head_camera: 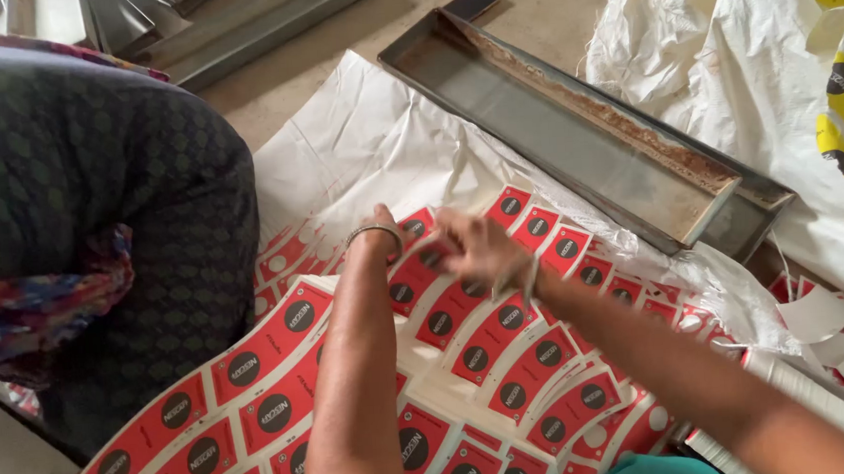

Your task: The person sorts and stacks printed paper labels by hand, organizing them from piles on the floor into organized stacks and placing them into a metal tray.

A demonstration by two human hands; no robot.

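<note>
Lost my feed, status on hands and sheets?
Both hands on the red printed sheets, grip unclear. Metal tray beyond, apart. Nothing in the way.

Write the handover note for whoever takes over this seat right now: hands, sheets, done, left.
Left hand: bangle on the wrist, fingers on the red printed sheets; grip hidden.
Right hand: blurred, over the same sheets near their far edge; grip unclear.
Sheets lie fanned on white sacking, with a long metal tray beyond.
Done: punched blanks still in the sheets; loose scraps at right.
Left: seemingly the whole fanned stack.
</note>
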